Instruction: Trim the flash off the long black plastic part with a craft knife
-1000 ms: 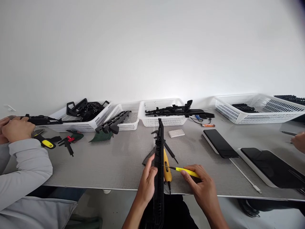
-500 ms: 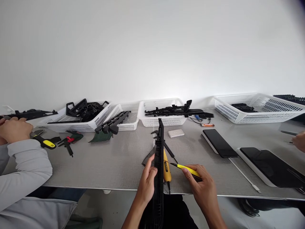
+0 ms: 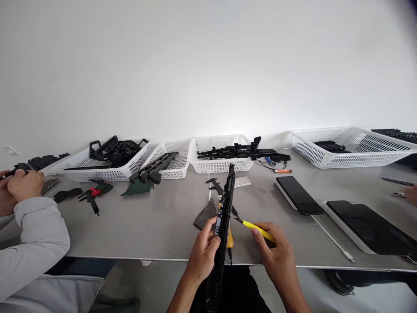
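My left hand (image 3: 203, 252) grips a long black plastic part (image 3: 224, 217) with ribs along its inner side, held tilted over the table's front edge. In my right hand (image 3: 276, 252) is a yellow utility knife (image 3: 259, 230), its dark blade pointing left toward the part but apart from it. Behind the black part lies a yellow corded tool (image 3: 230, 240), mostly covered. A dark grey abrasive-looking sheet (image 3: 205, 214) rests just left of it. A black caliper (image 3: 215, 186) lies farther back, partly hidden by the part.
White baskets (image 3: 224, 166) with black parts line the wall. A long black part (image 3: 270, 154) juts over the middle one. Phones (image 3: 299, 195) on white blocks and a cable (image 3: 332, 239) lie right. A co-worker's hands (image 3: 24, 187) are at the left, another's hand (image 3: 411, 194) at the far right.
My left hand has turned the long black part, its top leaning farther right and its ribbed side showing more. At left, the co-worker has lifted the yellow-and-black tool off the table.
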A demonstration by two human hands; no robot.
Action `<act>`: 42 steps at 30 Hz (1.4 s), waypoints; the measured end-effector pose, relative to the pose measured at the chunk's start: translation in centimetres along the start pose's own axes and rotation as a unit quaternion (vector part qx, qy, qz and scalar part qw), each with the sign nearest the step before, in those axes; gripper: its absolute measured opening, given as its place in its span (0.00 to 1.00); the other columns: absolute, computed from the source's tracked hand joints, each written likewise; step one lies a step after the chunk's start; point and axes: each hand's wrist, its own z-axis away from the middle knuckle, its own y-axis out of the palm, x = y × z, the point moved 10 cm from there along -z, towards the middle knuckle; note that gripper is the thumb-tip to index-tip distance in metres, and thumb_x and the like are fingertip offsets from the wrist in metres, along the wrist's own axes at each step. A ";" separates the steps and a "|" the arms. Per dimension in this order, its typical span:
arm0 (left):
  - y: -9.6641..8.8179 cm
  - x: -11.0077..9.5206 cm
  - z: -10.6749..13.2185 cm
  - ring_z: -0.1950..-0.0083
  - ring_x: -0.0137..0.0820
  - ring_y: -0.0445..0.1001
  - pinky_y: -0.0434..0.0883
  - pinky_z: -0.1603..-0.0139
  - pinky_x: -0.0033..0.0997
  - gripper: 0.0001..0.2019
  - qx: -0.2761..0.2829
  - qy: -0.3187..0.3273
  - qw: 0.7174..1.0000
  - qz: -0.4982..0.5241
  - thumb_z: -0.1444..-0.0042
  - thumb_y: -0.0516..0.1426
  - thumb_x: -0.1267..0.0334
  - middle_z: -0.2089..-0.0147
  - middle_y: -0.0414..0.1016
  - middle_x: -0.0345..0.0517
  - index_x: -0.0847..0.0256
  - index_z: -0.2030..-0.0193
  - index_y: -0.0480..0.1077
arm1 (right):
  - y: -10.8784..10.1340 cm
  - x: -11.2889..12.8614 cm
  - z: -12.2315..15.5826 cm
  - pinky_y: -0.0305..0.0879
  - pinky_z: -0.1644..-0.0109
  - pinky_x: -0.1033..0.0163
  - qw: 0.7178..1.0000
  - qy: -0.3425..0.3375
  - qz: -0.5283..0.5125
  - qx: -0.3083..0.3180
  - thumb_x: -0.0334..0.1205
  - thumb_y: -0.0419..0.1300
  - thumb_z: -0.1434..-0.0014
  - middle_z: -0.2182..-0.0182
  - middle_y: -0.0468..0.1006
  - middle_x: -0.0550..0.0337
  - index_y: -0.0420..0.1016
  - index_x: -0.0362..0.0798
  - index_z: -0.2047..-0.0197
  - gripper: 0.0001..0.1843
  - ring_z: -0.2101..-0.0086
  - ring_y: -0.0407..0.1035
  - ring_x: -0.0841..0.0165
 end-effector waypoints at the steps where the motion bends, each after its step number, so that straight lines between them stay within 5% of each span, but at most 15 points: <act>1: 0.0 0.0 0.0 0.62 0.34 0.74 0.74 0.59 0.32 0.29 0.001 0.003 1.000 -0.001 0.28 0.57 0.50 0.60 0.77 0.46 0.59 0.25 0.65 | 0.1 0.0 0.0 0.68 0.52 0.54 1.000 -0.002 -0.001 0.006 0.64 0.61 0.26 0.60 0.83 0.53 0.84 0.53 0.56 0.23 0.57 0.74 0.56; 7: 0.4 -0.1 0.0 0.66 0.31 0.71 0.72 0.62 0.29 0.27 0.024 0.008 1.000 -0.001 0.29 0.57 0.50 0.63 0.75 0.44 0.60 0.29 0.69 | -0.8 -0.7 0.1 0.66 0.57 0.56 0.999 0.036 0.005 -0.033 0.69 0.59 0.28 0.61 0.83 0.54 0.84 0.52 0.56 0.28 0.60 0.73 0.57; 13: 0.4 -0.5 0.0 0.68 0.30 0.68 0.70 0.63 0.28 0.26 0.021 0.011 0.999 -0.024 0.30 0.58 0.49 0.65 0.74 0.42 0.60 0.30 0.70 | -0.2 -0.2 0.2 0.67 0.53 0.56 1.000 0.014 -0.017 0.004 0.65 0.62 0.28 0.61 0.82 0.57 0.84 0.53 0.58 0.23 0.58 0.74 0.57; 18: 1.0 -1.4 0.3 0.68 0.30 0.64 0.64 0.64 0.27 0.24 0.040 0.031 0.998 -0.047 0.28 0.55 0.52 0.65 0.74 0.43 0.61 0.31 0.72 | -1.2 -0.9 0.3 0.67 0.61 0.59 0.998 0.044 -0.032 -0.036 0.66 0.59 0.28 0.63 0.81 0.57 0.83 0.53 0.54 0.25 0.67 0.71 0.62; 25: 1.5 -1.7 0.4 0.70 0.29 0.55 0.54 0.65 0.30 0.23 0.049 0.041 0.990 -0.124 0.30 0.52 0.60 0.71 0.62 0.36 0.64 0.32 0.72 | -1.1 -0.8 0.0 0.69 0.62 0.62 0.998 0.034 -0.038 -0.029 0.65 0.57 0.26 0.62 0.81 0.58 0.81 0.51 0.52 0.25 0.66 0.73 0.63; 37: 1.7 -1.3 0.3 0.71 0.28 0.53 0.53 0.67 0.29 0.22 0.070 0.041 0.991 -0.105 0.28 0.52 0.59 0.71 0.64 0.37 0.64 0.33 0.72 | -1.3 -1.1 0.2 0.66 0.65 0.63 0.998 0.040 -0.052 -0.026 0.64 0.58 0.26 0.64 0.80 0.59 0.82 0.51 0.53 0.25 0.69 0.70 0.64; 42: 1.4 -1.3 0.3 0.70 0.28 0.57 0.56 0.68 0.27 0.22 0.055 0.038 0.994 -0.089 0.27 0.54 0.55 0.69 0.69 0.39 0.62 0.32 0.71 | -0.1 -0.1 0.1 0.69 0.56 0.62 0.998 0.000 -0.062 0.027 0.59 0.60 0.25 0.59 0.82 0.57 0.83 0.52 0.55 0.20 0.60 0.75 0.62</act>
